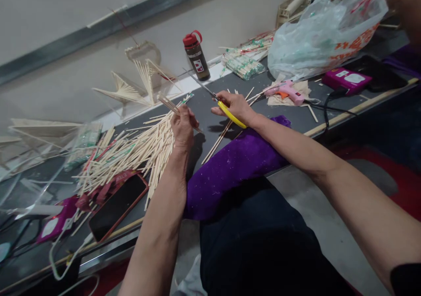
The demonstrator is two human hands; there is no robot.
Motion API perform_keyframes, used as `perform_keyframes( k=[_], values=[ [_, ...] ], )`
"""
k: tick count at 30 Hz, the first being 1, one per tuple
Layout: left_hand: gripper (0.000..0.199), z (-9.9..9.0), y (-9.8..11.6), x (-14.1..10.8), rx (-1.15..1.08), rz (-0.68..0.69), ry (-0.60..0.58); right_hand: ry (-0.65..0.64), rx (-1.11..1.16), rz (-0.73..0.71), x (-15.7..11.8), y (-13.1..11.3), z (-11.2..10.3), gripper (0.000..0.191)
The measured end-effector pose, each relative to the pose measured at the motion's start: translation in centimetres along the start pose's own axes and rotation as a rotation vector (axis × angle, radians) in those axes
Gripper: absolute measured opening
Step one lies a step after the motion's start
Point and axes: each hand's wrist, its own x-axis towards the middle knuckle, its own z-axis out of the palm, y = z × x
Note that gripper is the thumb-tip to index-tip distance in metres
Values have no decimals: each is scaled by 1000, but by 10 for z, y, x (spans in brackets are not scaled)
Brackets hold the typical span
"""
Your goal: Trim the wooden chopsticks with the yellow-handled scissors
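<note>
My left hand (183, 127) is closed around a small bundle of thin wooden sticks (168, 104), whose ends poke out past the fingers. In my right hand (237, 108) is a pair of scissors (232, 115) with yellow handles; its metal blades point up and away to the left. A heap of loose wooden sticks (131, 158) lies left of and below my left hand. Several more sticks (219, 141) lie beneath my right hand, beside a purple cloth (226, 169) at the table's near edge and over my lap.
A pink glue gun (289, 92) rests on paper at right, near a magenta box (347, 80) with a cable. Behind stand a dark bottle (197, 59) and a plastic bag (325, 37). A phone (118, 206) lies front left; stick models (131, 90) lean at the wall.
</note>
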Motion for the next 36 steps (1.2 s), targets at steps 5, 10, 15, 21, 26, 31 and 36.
perform_keyframes(
  k=[5, 10, 15, 21, 26, 31, 36],
  values=[
    [44, 2, -6, -2, 46, -1, -33, -3, 20, -15, 0, 2, 2, 39],
    [44, 3, -2, -3, 31, -67, -84, 9, 21, -15, -1, 2, 2, 38],
    [49, -5, 26, -2, -287, -345, -234, -25, -121, 3, -4, -2, -2, 38],
    [47, -18, 35, 1, -487, -573, -375, -170, -551, 75, -8, -6, 2, 51],
    [45, -22, 30, 2, -555, -570, -389, -280, -750, 60, -12, -6, 2, 56],
    [45, -22, 30, 4, -605, -554, -391, -424, -730, -124, -13, -13, -3, 49],
    [45, -22, 34, 4, -614, -510, -325, -478, -743, -205, -14, -15, -9, 46]
  ],
)
